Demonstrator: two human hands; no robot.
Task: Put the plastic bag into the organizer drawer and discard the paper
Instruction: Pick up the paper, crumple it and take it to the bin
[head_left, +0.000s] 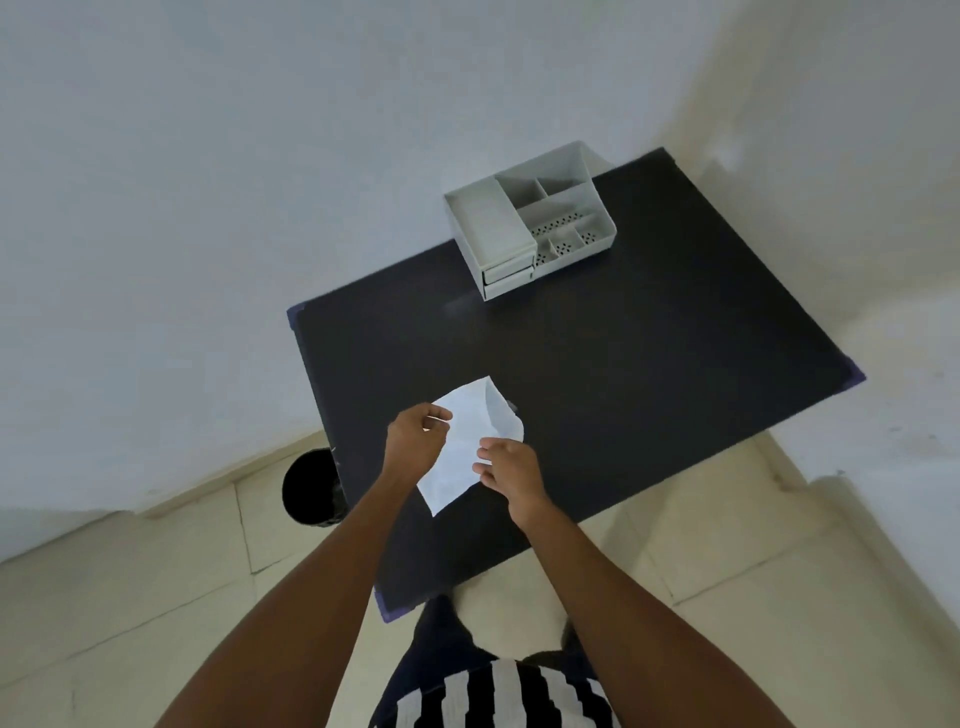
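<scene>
A white sheet of paper (467, 441) is held above the near part of the black table (623, 364). My left hand (415, 441) pinches its left edge near the top. My right hand (511, 470) grips its right edge lower down. The far corner of the sheet curls upward. I cannot tell the plastic bag apart from the sheet. The grey organizer (530, 223) stands at the far side of the table, its two small drawers (508, 278) facing me and pushed in.
A black round bin (311, 488) stands on the tiled floor just left of the table's near-left edge. White walls close the far and right sides. The table's corners carry purple tape.
</scene>
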